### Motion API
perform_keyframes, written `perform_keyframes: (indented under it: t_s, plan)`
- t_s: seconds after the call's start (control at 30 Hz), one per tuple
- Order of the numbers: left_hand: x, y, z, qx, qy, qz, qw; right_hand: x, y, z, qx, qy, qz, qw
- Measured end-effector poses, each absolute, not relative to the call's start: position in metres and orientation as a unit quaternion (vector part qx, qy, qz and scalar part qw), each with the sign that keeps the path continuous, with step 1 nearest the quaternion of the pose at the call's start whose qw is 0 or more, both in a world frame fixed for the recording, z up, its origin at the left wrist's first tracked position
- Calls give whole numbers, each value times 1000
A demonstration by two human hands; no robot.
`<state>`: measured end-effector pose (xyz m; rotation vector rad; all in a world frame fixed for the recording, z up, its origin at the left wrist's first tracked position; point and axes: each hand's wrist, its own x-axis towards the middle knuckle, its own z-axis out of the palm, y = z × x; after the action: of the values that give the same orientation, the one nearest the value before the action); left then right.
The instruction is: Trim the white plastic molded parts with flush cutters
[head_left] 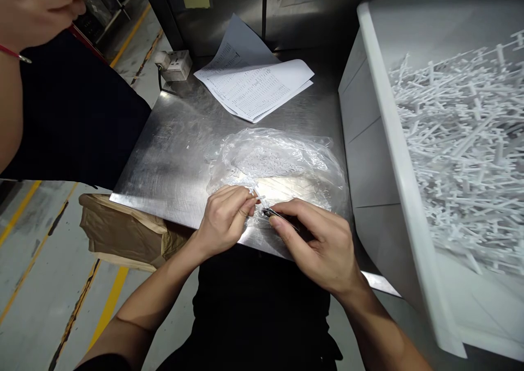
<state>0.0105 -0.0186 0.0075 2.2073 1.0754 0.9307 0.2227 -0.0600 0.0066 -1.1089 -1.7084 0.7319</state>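
Close to the metal table's front edge, my left hand (225,215) is closed, pinching a thin white plastic sprue (252,187) between thumb and fingers. My right hand (321,240) grips a small metal hand tool with a dark tip (268,213), which looks like snips. Its tip is right beside the sprue's near end; whether they touch I cannot tell. Beyond both hands a clear plastic bag (327,169) lies spread on the table, with many tiny whitish pieces (266,162) on it. My right palm hides most of the tool's handles.
On my right stands a large white bin (379,82) heaped with white sprues (478,142). Printed sheets (262,87) and a power socket (178,65) are at the back of the metal table (164,153). A brown bag (123,232) is at lower left. Another person's hand (41,11) appears upper left.
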Motion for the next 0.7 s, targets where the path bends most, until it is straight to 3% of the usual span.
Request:
perform_keyframes:
  t_s: [0.47,0.7]
  plan:
    - [14,-21,4,834,399,346,157,222,-59,9,-509,-619,392,453]
    - [14,-23,4,833,405,344,155,222,-58,9,-510,-616,388,458]
